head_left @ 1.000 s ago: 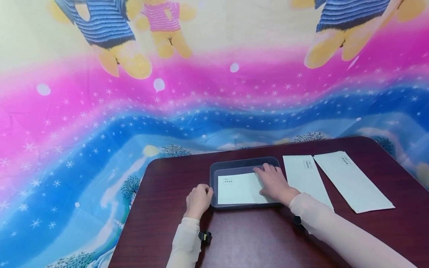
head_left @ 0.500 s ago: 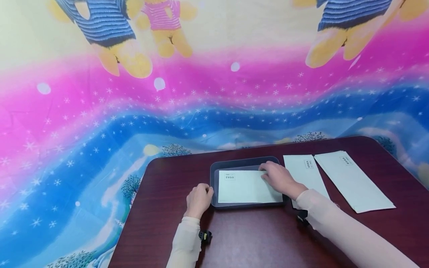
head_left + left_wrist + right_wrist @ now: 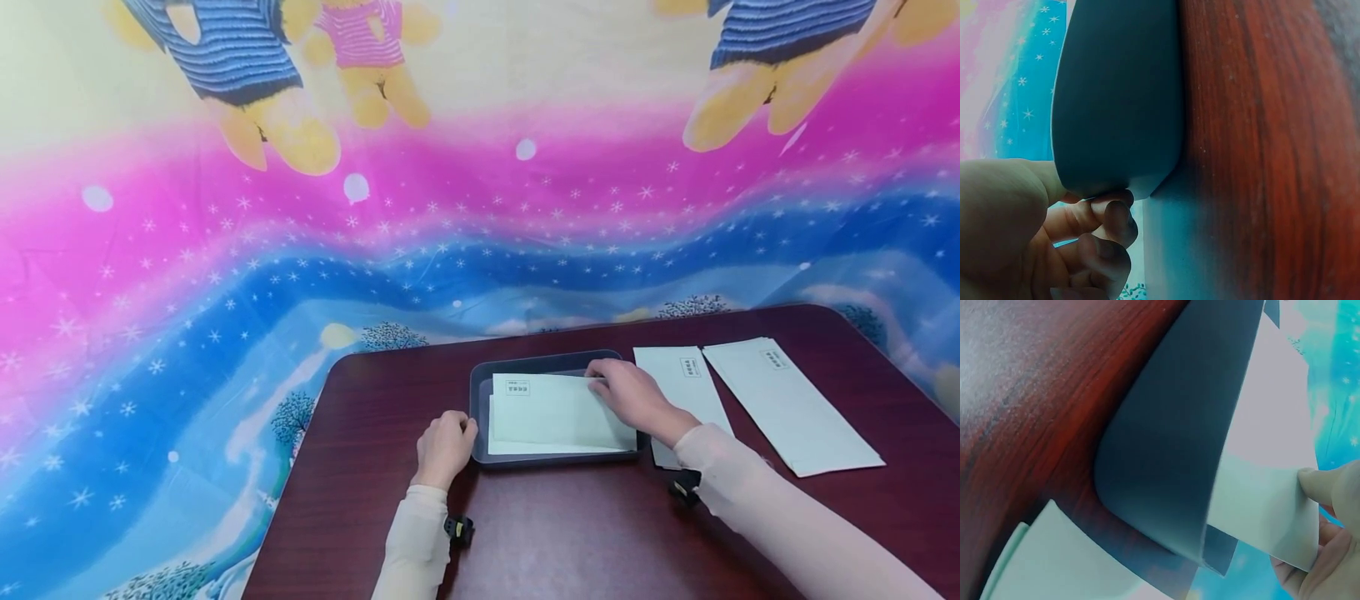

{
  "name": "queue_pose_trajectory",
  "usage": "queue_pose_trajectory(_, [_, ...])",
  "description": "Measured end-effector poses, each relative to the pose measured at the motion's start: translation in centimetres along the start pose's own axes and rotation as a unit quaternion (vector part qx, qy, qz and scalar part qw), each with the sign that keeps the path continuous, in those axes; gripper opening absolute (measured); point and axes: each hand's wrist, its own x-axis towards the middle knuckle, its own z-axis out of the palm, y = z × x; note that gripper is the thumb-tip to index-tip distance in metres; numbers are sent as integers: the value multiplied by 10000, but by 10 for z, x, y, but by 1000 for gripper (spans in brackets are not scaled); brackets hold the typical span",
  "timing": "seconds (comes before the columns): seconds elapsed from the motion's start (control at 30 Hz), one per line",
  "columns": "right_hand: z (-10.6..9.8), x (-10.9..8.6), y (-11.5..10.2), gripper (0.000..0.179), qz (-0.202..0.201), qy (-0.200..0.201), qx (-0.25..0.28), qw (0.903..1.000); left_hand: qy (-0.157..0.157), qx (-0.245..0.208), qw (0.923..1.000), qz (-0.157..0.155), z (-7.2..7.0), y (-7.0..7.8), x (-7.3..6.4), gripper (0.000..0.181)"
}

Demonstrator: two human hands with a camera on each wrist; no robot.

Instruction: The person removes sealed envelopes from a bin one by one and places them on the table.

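Observation:
In the head view, a dark grey plastic tray [image 3: 555, 461] lies on the table with pale green envelopes in it. My left hand [image 3: 444, 448] grips the tray's left end; the left wrist view has the thumb at the rim and curled fingers against the outer wall [image 3: 1116, 94]. With thumb and fingers my right hand [image 3: 637, 398] pinches the right end of the top envelope [image 3: 562, 408], which bears a small printed stamp box. That envelope is raised at a tilt over another envelope [image 3: 492, 437], its held end [image 3: 1272, 487] standing above the tray wall in the right wrist view.
Right of the tray lies a pale green envelope [image 3: 671, 379], partly behind my right hand and forearm. Farther right is a slanted stack of envelopes [image 3: 795, 408]. The dark red wooden table [image 3: 555, 533] ends at a patterned cloth [image 3: 465, 258] behind.
The right hand has gone from lying over the envelopes to pinching the top one, shifting slightly right and lifting it, so the envelope beneath shows. The left hand has stayed at the tray.

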Motion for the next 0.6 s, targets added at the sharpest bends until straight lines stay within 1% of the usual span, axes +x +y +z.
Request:
queue_pose_trajectory(0.17, [-3,-1,-1,12,6,123,41,9999,-14,17,10000,-16,0,0,0,48])
queue_pose_trajectory(0.6, [-10,-5,-12,15,-25,273,6,9996,-68,-32,10000,-22,2,-2,-2,49])
